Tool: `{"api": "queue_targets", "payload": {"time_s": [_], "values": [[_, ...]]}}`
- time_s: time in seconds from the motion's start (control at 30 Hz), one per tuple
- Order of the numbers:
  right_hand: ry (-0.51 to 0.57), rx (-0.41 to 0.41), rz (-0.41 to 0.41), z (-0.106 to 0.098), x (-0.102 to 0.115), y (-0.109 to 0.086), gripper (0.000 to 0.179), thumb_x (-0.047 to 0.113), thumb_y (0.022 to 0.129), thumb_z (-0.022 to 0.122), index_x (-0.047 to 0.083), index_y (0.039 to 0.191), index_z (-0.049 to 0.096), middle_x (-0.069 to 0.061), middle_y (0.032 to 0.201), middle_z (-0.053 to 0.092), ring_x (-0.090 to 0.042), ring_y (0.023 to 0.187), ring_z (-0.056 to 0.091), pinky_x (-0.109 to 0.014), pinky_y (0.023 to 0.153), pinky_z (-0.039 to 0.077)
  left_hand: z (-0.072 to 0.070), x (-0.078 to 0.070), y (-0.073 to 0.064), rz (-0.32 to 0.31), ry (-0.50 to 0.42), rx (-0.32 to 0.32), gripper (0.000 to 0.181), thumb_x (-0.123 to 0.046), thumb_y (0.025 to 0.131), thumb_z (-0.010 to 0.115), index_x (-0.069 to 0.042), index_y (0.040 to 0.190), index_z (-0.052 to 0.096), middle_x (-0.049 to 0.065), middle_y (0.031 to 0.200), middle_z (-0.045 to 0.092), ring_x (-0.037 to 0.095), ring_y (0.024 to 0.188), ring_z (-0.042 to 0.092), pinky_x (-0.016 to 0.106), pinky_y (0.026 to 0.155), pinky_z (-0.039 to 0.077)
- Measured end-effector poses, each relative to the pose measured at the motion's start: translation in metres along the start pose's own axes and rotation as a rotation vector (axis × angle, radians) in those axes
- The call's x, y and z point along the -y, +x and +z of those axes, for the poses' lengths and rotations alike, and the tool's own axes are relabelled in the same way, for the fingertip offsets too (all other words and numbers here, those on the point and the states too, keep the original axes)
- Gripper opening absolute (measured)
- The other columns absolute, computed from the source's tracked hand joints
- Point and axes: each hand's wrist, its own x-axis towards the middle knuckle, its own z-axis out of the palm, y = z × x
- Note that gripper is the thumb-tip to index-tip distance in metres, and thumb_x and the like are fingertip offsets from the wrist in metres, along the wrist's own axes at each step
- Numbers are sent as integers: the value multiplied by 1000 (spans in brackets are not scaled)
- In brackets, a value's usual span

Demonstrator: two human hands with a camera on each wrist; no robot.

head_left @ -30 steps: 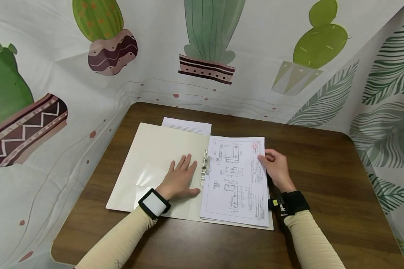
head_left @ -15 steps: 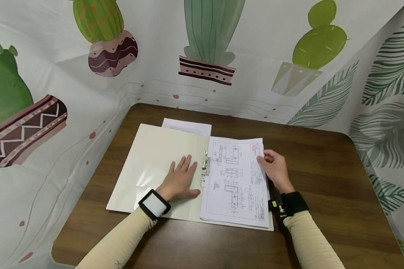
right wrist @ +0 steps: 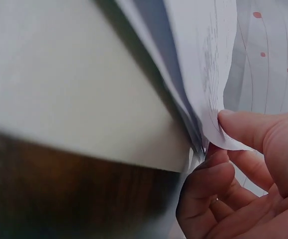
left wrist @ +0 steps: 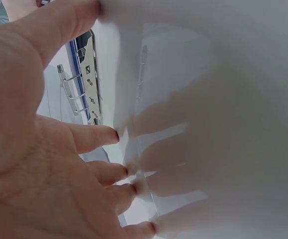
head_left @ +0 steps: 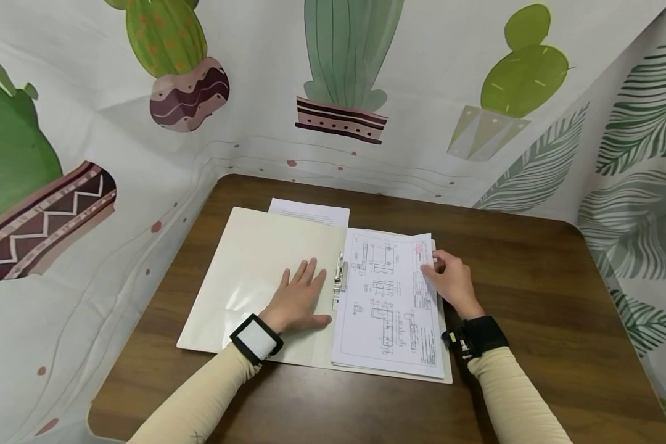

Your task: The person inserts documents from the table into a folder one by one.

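An open cream ring binder point(head_left: 244, 259) lies on the table, its metal ring clip point(head_left: 340, 277) near the middle fold. My left hand point(head_left: 296, 302) rests flat on the inside of the left cover, fingers spread; the left wrist view shows its fingertips touching the glossy cover point(left wrist: 223, 124). On the binder's right side lies a stack of papers, with a technical drawing sheet point(head_left: 394, 302) bearing a red stamp on top. My right hand point(head_left: 452, 280) pinches that sheet's right edge between thumb and fingers. In the right wrist view, the sheet point(right wrist: 213, 114) bends up from the papers beneath.
A printed sheet point(head_left: 311, 211) sticks out from behind the binder's top edge. Brown wood-grain table point(head_left: 544, 308) extends to the right of the binder and in front of it. A white cloth point(head_left: 422, 142) printed with cacti and leaves hangs behind the table.
My right hand has drawn the drawing sheet's right edge slightly to the left, and that edge is now a little raised and bent. My left hand stays in place on the cover.
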Motion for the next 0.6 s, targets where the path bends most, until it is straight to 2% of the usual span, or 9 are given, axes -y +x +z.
{"api": "queue_targets", "payload": {"time_s": [0.3,0.47,0.6], "values": [[-66,23,0,-4,-1,-1,50,21,99,68,0,142,53,-15,94,61,-28,77,58,-33,60,41,-4,-2,2,8,14,0,103,-54,83,78,-2,159,33,24,169,13,41,156,11,66,121,11],[-99,10,-3,-7,-3,-4,64,34,100,67,3,151,46,-13,95,61,-26,71,56,-32,52,37,-6,-4,2,-1,28,6,101,-54,83,79,-3,159,35,23,168,16,40,156,13,65,121,14],[-169,-23,-20,-9,-2,-7,75,45,98,67,7,156,40,-15,105,61,-28,70,55,-33,48,35,-10,-6,2,-11,27,10,92,-51,88,76,-1,157,39,24,167,20,41,155,17,66,120,16]]}}
